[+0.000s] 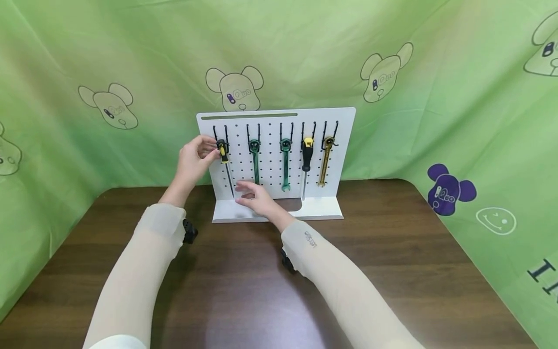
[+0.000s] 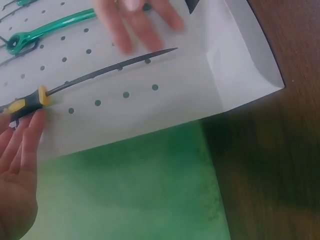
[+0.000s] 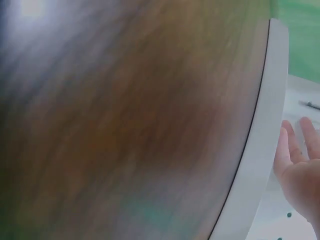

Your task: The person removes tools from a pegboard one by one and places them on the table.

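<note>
My left hand (image 1: 194,157) is at the left end of the white pegboard (image 1: 270,131), its fingertips right at the side of a black-and-yellow handle. That handle belongs to a slim, pointed file (image 2: 107,73), which stands upright along the board at the leftmost hook. Its fingers look fairly straight in the left wrist view, and the handle's front stays uncovered. Beside the file's lower tip, my right hand (image 1: 258,199) has its fingers spread and holds nothing. Those fingers are blurred in the left wrist view and partly cover a green wrench (image 2: 60,25).
Farther right on the board hang a second green wrench (image 1: 286,165), a black-and-yellow screwdriver (image 1: 307,157) and a gold wrench (image 1: 325,162). The board's white base (image 1: 322,208) rests on the brown wooden table (image 1: 244,271). A green printed cloth (image 1: 305,43) surrounds the table.
</note>
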The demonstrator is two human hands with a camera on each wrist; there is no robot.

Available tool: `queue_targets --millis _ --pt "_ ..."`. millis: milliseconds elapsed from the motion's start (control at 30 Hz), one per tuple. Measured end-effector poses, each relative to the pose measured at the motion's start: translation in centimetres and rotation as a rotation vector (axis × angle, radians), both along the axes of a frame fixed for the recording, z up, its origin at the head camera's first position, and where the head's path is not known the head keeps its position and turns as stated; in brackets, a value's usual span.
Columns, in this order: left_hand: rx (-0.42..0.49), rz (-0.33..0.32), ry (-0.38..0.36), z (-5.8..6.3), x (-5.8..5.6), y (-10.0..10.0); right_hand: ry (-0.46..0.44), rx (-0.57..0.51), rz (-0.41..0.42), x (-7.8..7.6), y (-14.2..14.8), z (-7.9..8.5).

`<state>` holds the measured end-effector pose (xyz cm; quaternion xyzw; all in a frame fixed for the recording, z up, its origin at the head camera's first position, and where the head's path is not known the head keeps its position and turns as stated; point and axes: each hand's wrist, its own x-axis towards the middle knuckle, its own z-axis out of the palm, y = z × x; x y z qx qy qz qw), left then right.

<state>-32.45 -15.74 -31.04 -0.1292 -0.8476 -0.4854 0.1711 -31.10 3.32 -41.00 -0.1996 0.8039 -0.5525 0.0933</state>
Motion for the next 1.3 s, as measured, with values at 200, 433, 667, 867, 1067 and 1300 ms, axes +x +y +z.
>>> queue_targets --millis 200,433,667,867,1067,1300 --pt "0.020 -0.011 -0.015 -0.1 -0.1 0.4 -0.048 -0.037 -0.003 0.1 -0.5 0.1" --pt "0.045 0.009 -0.033 0.2 -0.2 0.7 -0.031 -0.054 -0.023 0.1 -0.7 0.5" --pt "0.081 0.017 -0.061 0.0 -0.2 0.9 -0.002 -0.089 -0.060 0.5 -1.2 0.3" --pt "0.063 0.046 -0.071 0.2 -0.1 1.1 0.002 -0.082 -0.066 0.8 -1.2 0.6" --pt "0.062 0.041 -0.067 0.2 0.0 1.1 -0.015 -0.083 -0.089 1.2 -1.2 0.8" --pt "0.080 0.031 -0.043 0.2 0.4 0.8 -0.004 -0.073 -0.081 1.5 -1.4 1.1"
